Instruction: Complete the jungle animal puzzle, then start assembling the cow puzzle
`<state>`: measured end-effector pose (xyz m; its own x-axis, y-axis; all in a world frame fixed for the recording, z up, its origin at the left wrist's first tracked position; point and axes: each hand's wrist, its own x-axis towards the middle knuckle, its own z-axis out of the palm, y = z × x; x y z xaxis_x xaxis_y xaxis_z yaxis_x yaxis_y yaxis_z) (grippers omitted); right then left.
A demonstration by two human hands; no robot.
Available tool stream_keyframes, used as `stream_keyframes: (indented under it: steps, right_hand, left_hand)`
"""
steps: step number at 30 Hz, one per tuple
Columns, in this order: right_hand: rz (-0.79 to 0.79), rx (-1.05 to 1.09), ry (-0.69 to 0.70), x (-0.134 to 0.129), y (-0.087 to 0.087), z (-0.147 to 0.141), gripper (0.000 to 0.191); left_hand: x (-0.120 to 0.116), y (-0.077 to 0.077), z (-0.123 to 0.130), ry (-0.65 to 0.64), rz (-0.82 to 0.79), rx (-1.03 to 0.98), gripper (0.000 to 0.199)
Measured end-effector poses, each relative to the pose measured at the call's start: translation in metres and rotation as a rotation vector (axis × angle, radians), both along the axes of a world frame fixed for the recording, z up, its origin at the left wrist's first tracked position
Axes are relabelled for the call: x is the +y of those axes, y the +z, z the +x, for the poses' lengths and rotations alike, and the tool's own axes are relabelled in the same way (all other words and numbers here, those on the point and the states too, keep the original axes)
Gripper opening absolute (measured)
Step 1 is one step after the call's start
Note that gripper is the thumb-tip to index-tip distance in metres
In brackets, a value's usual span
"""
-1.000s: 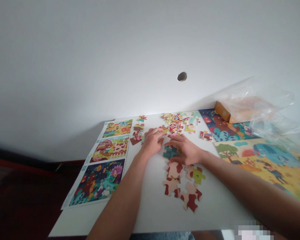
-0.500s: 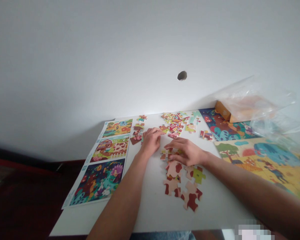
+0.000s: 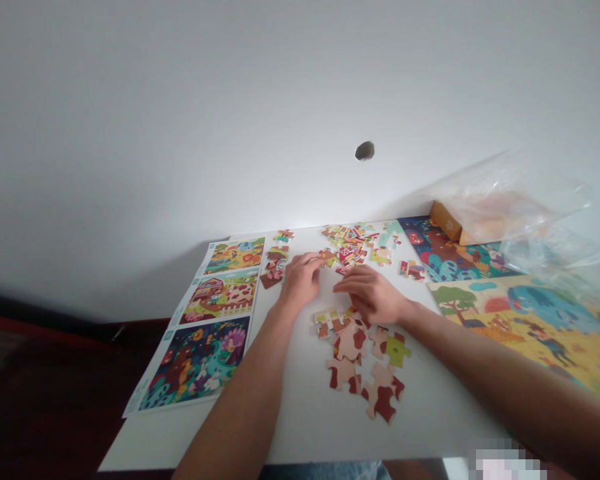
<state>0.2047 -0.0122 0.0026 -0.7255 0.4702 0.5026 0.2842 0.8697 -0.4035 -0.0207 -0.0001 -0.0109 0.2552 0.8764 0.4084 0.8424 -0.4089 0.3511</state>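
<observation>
My left hand (image 3: 303, 277) rests on the white table, fingers bent and pressed together beside small puzzle pieces (image 3: 273, 275); what lies under its fingertips is hidden. My right hand (image 3: 370, 293) hovers with curled fingers above the near group of pieces, and I cannot make out anything in it. Below it are cream pieces with brown patches (image 3: 351, 339), a green piece (image 3: 396, 349) and a fence piece (image 3: 325, 323). Behind both hands lies a heap of mixed pieces with a red barn piece (image 3: 349, 253).
A sheet with three pictures (image 3: 219, 300) lies on the left of the table (image 3: 305, 427). On the right are a dark assembled puzzle (image 3: 460, 257), a yellow one (image 3: 520, 327), an orange box (image 3: 445, 221) and clear plastic wrap (image 3: 545, 193). A wall stands behind.
My right hand has moved slightly away from me and off the fence piece, which now shows further left. My left hand has barely shifted.
</observation>
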Motion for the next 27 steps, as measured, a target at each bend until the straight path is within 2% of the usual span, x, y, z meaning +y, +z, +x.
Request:
stream_keyframes:
  steps: [3,5,7,9,11,12,13,15,16,18,20,21,23,25,27]
  right_hand:
    - [0.01,-0.043,-0.341,0.006,-0.002,0.002,0.038]
    - [-0.019,-0.113,-0.412,0.008,-0.003,0.003,0.038]
    - [-0.041,-0.155,-0.32,0.009,-0.006,0.002,0.041]
    - [-0.048,-0.166,-0.159,0.008,-0.008,0.001,0.047]
    - [-0.031,-0.171,-0.046,0.007,-0.008,0.0,0.05]
    - [-0.016,-0.175,-0.043,0.007,-0.008,0.0,0.049]
    - [0.002,-0.178,-0.082,0.006,-0.007,0.0,0.047]
    - [0.038,-0.175,-0.294,0.006,-0.004,0.0,0.04]
    - [0.053,-0.174,-0.445,0.005,-0.002,0.0,0.037]
    - [0.066,-0.193,-0.738,0.003,-0.001,0.0,0.034]
    - [0.048,-0.24,-0.938,0.001,-0.003,-0.001,0.038]
    - [0.035,-0.265,-0.988,0.0,-0.006,-0.002,0.042]
    - [0.027,-0.293,-1.027,-0.001,-0.012,-0.003,0.047]
    - [0.051,-0.304,-0.989,0.0,-0.016,-0.003,0.048]
    - [0.067,-0.319,-0.887,0.002,-0.018,-0.001,0.049]
  left_hand:
    - [-0.004,0.002,0.008,-0.075,-0.02,0.046,0.036]
    - [-0.005,0.002,0.01,-0.032,-0.04,0.072,0.032]
    - [-0.006,0.001,0.01,0.062,-0.042,0.073,0.027]
    - [-0.005,0.0,0.009,0.132,-0.033,0.062,0.027]
    - [-0.006,0.001,0.009,0.13,-0.029,0.065,0.032]
    - [-0.006,0.002,0.009,0.105,-0.031,0.074,0.035]
    - [-0.007,0.004,0.01,0.081,-0.036,0.084,0.037]
    - [-0.01,0.007,0.013,0.099,-0.041,0.095,0.037]
    - [-0.011,0.008,0.015,0.171,-0.03,0.086,0.036]
    - [-0.014,0.009,0.018,0.401,0.015,0.047,0.035]
    - [-0.017,0.008,0.02,0.598,0.03,0.01,0.041]
    - [-0.018,0.006,0.021,0.643,0.001,0.001,0.046]
    - [-0.017,0.0,0.023,0.637,-0.117,-0.003,0.057]
    - [-0.016,-0.006,0.026,0.579,-0.212,0.001,0.066]
    - [-0.013,-0.01,0.027,0.503,-0.207,0.014,0.068]
